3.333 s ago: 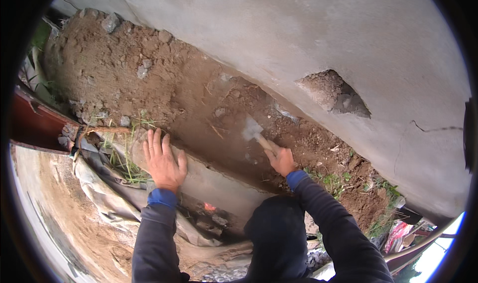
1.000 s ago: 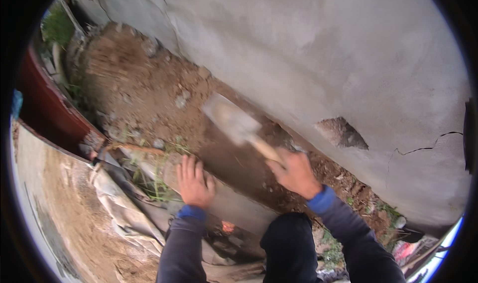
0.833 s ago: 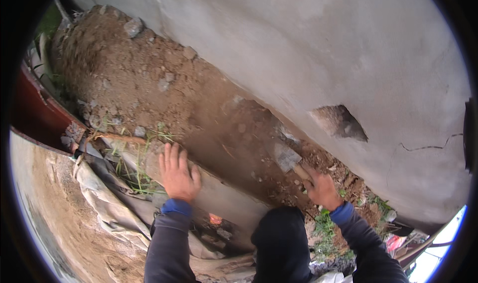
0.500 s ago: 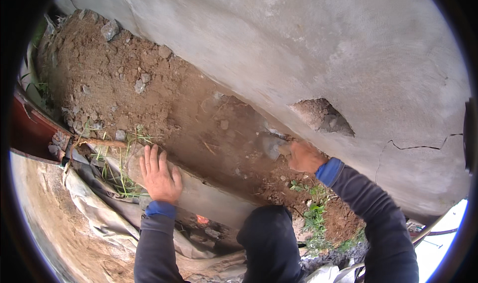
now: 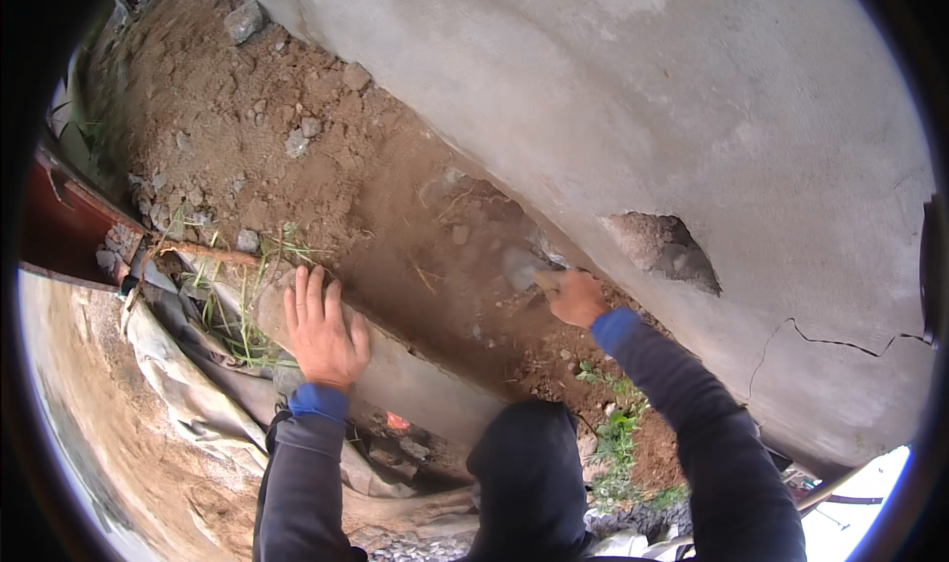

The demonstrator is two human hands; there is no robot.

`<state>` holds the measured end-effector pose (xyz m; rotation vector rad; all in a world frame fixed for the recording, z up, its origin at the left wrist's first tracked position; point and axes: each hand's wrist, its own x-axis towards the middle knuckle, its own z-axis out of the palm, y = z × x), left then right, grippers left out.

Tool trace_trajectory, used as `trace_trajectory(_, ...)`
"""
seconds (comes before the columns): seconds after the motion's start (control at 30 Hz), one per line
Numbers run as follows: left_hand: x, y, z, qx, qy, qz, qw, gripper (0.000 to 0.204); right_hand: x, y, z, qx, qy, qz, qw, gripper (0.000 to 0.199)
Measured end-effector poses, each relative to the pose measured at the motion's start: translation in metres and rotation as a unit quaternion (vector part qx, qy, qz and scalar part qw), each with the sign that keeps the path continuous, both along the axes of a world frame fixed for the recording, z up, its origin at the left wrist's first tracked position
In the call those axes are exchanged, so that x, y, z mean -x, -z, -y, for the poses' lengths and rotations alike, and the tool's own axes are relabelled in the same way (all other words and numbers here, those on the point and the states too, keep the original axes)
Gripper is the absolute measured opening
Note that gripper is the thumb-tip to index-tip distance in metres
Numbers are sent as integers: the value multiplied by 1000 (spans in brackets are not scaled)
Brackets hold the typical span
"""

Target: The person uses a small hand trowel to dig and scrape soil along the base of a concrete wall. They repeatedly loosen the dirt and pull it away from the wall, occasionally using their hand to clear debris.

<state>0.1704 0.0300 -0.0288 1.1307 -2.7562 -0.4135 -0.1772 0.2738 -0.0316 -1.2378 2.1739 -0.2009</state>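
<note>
My right hand [image 5: 576, 298] is closed round the handle of a small trowel [image 5: 521, 268]. Its grey blade, slightly blurred, points left over the brown soil at the foot of the grey wall [image 5: 554, 97]. Spread flat, my left hand [image 5: 326, 331] presses on top of a low concrete ledge [image 5: 420, 382] that borders the strip of soil [image 5: 395, 241]. Nothing is in that hand. Dry grass [image 5: 237, 320] lies beside its fingers on the ledge.
A ragged hole [image 5: 667, 251] and a crack mark the wall. Stones and loose earth [image 5: 227, 117] heap at the far left, near a rusty metal channel [image 5: 74, 226]. Crumpled sheeting [image 5: 188, 394] lies below the ledge. Green weeds [image 5: 615, 438] grow at the near right.
My right hand has moved a little left and up with the trowel. My left hand stays flat on the ledge. The whole view has shifted slightly.
</note>
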Motion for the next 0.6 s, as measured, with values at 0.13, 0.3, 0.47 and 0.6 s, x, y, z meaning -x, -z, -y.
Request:
trace_trajectory(0.13,0,4,-1,13,1,-14,1000,57,-6,45,-51,25,80,9,996,50)
trace_trajectory(0.3,0,4,-6,39,4,5,999,56,-19,62,-85,-31,106,-46,993,51)
trace_trajectory(0.47,0,-1,-3,18,5,16,1000,57,-18,57,-76,93,55,-23,994,48)
trace_trajectory(0.6,0,3,-5,36,11,-18,999,58,-16,73,-63,56,128,-48,989,41)
